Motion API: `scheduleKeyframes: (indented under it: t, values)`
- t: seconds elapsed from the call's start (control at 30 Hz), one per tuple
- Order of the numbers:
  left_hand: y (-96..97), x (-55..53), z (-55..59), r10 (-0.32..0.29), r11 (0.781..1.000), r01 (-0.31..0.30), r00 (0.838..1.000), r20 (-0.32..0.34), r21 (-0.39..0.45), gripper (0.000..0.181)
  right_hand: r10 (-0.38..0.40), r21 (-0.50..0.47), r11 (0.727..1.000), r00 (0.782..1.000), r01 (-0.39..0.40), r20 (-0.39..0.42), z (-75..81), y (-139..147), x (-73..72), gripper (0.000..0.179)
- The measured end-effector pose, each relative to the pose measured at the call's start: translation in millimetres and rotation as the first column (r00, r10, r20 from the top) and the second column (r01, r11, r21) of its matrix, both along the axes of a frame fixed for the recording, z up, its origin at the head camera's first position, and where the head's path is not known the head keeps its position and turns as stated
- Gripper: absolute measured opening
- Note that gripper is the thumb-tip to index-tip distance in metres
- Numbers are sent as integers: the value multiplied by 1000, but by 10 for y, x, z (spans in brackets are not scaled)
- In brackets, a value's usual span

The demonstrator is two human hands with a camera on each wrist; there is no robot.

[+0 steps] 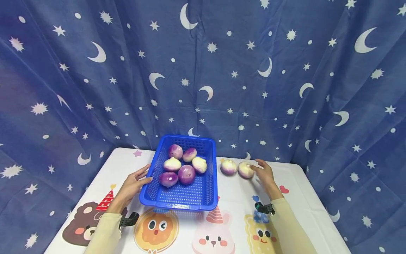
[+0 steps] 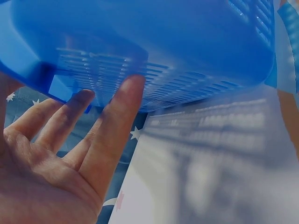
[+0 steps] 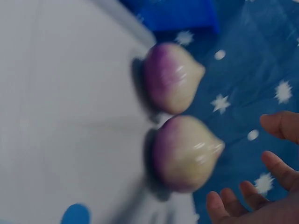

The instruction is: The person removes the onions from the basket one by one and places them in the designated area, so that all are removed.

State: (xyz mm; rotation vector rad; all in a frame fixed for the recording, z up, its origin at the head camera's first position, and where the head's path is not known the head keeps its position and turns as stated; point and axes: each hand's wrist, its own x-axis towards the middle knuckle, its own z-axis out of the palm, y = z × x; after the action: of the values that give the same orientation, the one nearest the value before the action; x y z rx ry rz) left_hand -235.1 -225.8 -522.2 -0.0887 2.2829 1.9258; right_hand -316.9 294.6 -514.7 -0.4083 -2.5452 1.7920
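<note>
Your left hand (image 1: 132,184) spreads against the blue basket (image 1: 184,196).
To the basket's right, your right hand (image 1: 265,175), fingers spread, hovers beside the farther purple-white turnip (image 1: 245,170).

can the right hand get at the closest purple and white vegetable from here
Probably yes: the right hand is just beside that vegetable, and nothing visible stands between them.

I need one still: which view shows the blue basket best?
The head view: it shows the blue basket from above, nearly all its rim, its inside and six vegetables. The left wrist view shows only some of its slotted outside, partly behind the left hand; the right wrist view catches just a piece at the top edge.
</note>
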Motion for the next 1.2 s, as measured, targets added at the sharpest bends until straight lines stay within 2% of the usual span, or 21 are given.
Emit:
scheduleKeyframes:
  t: [0.1, 0.3, 0.5, 0.97, 1.2]
  values:
    - [-2, -2, 6, 2, 1000, -2, 1000, 3, 5, 66, 14, -1, 1000, 999, -14, -29, 167, -34, 53, 60]
    - [19, -7, 21, 3, 1000, -3, 1000, 8, 12, 65, 21, -64, 998, 996, -26, -90, 512, -162, 180, 60]
    - [21, 10, 27, 10, 1000, -10, 1000, 10, -2, 65, 47, -97, 994, 990, -60, -134, 747, -315, 323, 57]
    - [8, 31, 38, 12, 1000, -12, 1000, 4, -22, 66, 163, -102, 976, 955, -193, -247, 1038, -651, 580, 56]
    - [25, 25, 44, 9, 1000, -9, 1000, 7, -15, 66, 229, -100, 959, 935, -264, -272, 1115, -844, 683, 55]
